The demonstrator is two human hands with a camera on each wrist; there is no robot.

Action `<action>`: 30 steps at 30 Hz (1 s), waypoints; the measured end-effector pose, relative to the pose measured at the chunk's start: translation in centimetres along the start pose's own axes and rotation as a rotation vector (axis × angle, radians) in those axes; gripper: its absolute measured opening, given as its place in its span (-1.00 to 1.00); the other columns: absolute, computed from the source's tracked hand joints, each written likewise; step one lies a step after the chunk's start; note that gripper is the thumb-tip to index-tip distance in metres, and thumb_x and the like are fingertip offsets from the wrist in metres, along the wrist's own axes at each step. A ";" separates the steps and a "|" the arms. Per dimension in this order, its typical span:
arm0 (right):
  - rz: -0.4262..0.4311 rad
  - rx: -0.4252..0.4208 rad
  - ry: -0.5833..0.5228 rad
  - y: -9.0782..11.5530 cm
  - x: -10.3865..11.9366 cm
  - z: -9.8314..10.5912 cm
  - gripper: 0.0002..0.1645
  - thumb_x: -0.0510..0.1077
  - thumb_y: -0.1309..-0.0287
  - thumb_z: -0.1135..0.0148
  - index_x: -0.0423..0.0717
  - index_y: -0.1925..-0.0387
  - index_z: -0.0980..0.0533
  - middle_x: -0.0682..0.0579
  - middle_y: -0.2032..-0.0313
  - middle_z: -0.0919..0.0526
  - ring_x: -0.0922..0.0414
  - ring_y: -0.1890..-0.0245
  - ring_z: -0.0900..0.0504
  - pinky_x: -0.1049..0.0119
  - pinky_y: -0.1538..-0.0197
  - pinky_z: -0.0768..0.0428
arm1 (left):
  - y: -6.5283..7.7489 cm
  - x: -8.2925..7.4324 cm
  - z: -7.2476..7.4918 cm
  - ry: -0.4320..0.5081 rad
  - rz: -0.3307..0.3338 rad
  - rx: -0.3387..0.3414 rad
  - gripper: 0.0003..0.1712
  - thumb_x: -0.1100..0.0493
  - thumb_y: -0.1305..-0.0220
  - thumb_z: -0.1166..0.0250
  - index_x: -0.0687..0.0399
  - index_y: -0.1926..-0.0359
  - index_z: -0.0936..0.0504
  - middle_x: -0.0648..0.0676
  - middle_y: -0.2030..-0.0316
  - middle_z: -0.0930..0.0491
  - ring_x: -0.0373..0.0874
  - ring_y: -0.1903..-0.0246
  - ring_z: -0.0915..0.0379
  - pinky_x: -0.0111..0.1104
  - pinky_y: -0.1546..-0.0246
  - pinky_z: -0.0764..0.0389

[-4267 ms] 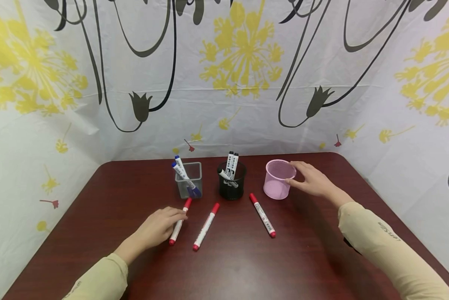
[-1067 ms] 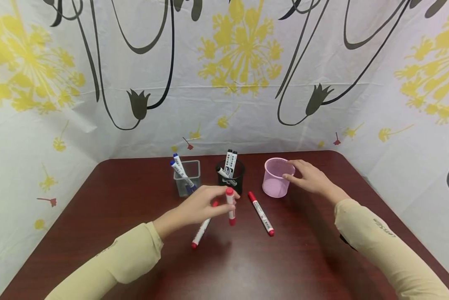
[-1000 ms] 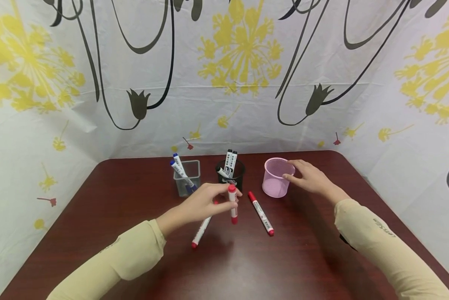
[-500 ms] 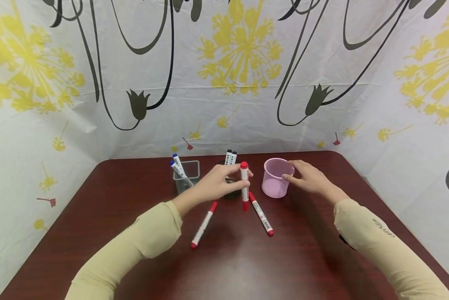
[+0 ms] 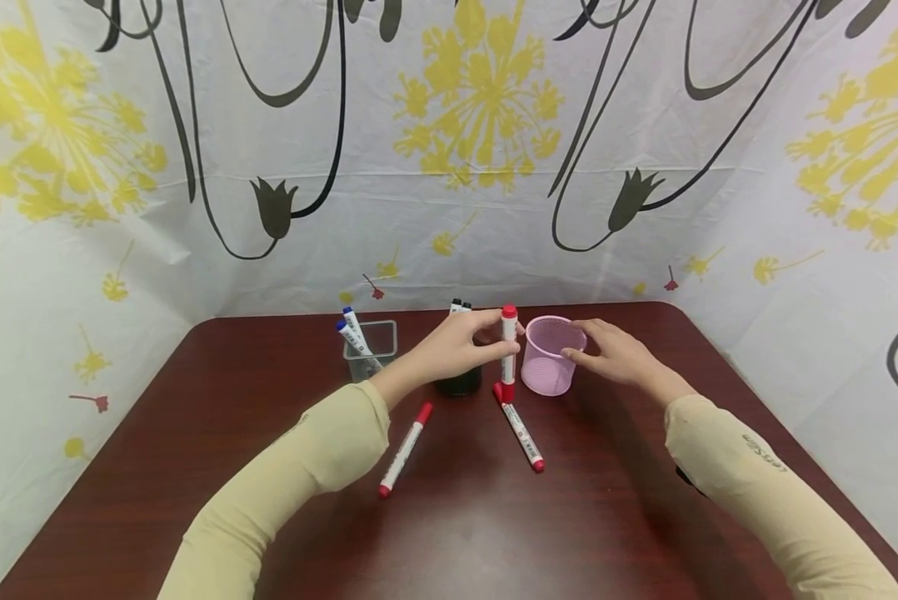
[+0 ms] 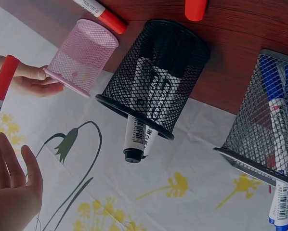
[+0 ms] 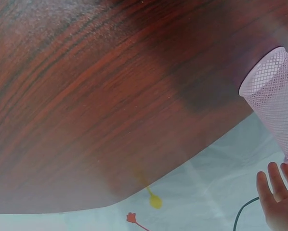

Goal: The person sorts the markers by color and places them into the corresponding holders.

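My left hand pinches a red-capped whiteboard marker between thumb and fingers, holding it upright just left of the pink mesh pen cup. The same marker shows at the left wrist view's edge. My right hand grips the pink cup's right side by the rim, thumb in front and fingers behind. No pens show inside that cup. Two more red markers lie on the table: one below the held marker, another further left.
A black mesh pen cup with black markers stands behind my left hand, partly hidden in the head view. Left of it is a square grey mesh holder with blue markers. The dark wooden table meets a patterned cloth backdrop.
The left hand picked a red marker off the table, turned it upright and carried it right and away from me to beside the pink cup. My right hand stays on the cup.
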State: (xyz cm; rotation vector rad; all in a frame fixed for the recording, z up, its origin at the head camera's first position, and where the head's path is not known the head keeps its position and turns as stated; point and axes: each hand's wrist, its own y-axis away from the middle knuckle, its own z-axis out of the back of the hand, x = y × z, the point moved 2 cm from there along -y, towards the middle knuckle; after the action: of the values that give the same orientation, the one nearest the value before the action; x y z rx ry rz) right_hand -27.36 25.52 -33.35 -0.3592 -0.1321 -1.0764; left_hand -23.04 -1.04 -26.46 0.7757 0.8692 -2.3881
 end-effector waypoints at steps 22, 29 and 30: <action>-0.041 0.089 -0.013 -0.5 0.6 0.6 -0.26 0.16 -0.03 -0.15 -0.28 -0.10 -0.30 -0.22 0.02 -0.42 -0.10 0.02 -0.38 -0.06 0.01 -0.33 | -2.6 0.3 -0.6 -0.074 0.065 0.010 -0.76 0.06 -0.16 -0.20 0.02 0.17 -0.53 -0.14 0.33 -0.55 -0.39 0.28 -0.42 -0.54 0.24 -0.40; -0.032 0.087 -0.012 -0.5 0.4 0.6 -0.24 0.19 -0.04 -0.13 -0.29 -0.10 -0.30 -0.23 0.03 -0.42 -0.09 0.02 -0.38 -0.04 0.00 -0.32 | -3.9 0.7 -0.6 -0.066 0.096 -0.018 -0.75 0.09 -0.15 -0.21 0.05 0.15 -0.54 -0.08 0.31 -0.57 -0.35 0.30 -0.44 -0.53 0.26 -0.42; -0.033 0.087 -0.012 -0.5 0.4 0.6 -0.23 0.20 -0.04 -0.12 -0.29 -0.10 -0.30 -0.23 0.03 -0.41 -0.09 0.02 -0.38 -0.04 0.00 -0.32 | -4.1 0.7 -0.6 -0.069 0.103 -0.018 -0.75 0.09 -0.15 -0.20 0.05 0.14 -0.54 -0.07 0.30 -0.57 -0.34 0.29 -0.44 -0.54 0.26 -0.41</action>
State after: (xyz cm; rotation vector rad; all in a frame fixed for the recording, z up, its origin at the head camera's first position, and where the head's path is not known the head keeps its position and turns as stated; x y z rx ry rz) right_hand -27.57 25.15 -32.60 -0.2858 -0.1954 -1.0973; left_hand -25.82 2.01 -25.53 0.7095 0.8026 -2.2991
